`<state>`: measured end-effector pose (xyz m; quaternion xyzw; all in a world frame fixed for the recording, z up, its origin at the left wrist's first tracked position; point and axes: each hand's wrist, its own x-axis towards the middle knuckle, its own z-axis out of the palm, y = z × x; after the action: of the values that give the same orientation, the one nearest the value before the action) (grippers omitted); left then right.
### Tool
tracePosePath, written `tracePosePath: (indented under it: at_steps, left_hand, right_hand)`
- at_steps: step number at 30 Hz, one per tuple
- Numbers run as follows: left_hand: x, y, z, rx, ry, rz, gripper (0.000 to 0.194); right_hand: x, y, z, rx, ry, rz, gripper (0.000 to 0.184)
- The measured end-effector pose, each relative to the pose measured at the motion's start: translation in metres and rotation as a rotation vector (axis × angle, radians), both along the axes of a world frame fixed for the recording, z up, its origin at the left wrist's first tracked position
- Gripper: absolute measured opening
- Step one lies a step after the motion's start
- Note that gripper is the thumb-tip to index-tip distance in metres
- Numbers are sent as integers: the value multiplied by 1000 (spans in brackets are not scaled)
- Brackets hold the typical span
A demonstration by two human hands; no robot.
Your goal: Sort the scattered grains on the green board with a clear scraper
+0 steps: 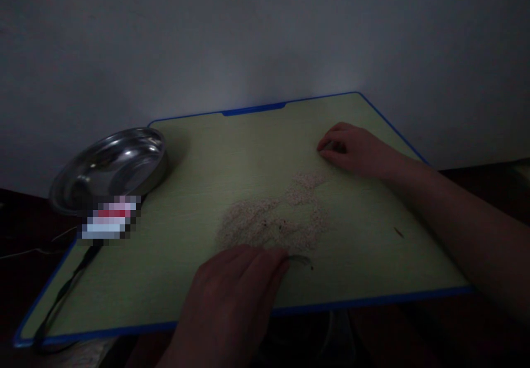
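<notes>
Small pale grains that look like rice (248, 219) lie in a loose, uneven patch on the light green tabletop (240, 158). A few dark specks (281, 225) show among them. My left hand (236, 296) rests at the near edge of the grains, its fingers pressed together and their tips mostly hidden. A thin, dark curved streak (300, 258) lies beside those fingertips; its kind is unclear. Beyond the grains, to the right, my right hand (351, 150) is on the table with fingers curled to the thumb. Whatever it pinches, if anything, is too dark to make out.
A shiny metal basin (116, 169) stands tilted at the table's left edge. In front of it lies a blurred card (110, 219) on a black strap (70, 285). A small brown sliver (398, 232) sits at the right. Behind the blue-edged table rises a wall (256, 36).
</notes>
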<state>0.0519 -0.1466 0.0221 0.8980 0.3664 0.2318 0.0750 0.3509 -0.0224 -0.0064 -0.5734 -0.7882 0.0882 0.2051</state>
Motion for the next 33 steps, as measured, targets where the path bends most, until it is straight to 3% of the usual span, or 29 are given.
tracePosePath:
  at_steps: [6,12,20,25,30,33]
  left_hand:
    - [6,3,1,37,37,-40,30]
    - [2,1,13,-51,88,-103,40]
    - [6,4,2,-124,43,-158,27]
    - [5,3,6,-186,54,-203,35]
    - [1,3,11,-157,37,-194,39]
    - [-4,4,15,-147,32,-135,33]
  right_hand:
    - [0,0,1,-3,1,8,21]
    - [-1,0,0,2,-3,1,22]
    - [0,0,0,1,0,4,22]
    - [0,0,0,2,-1,11,20]
    - [0,0,0,0,1,5,21]
    - [0,0,-1,-2,-1,7,22]
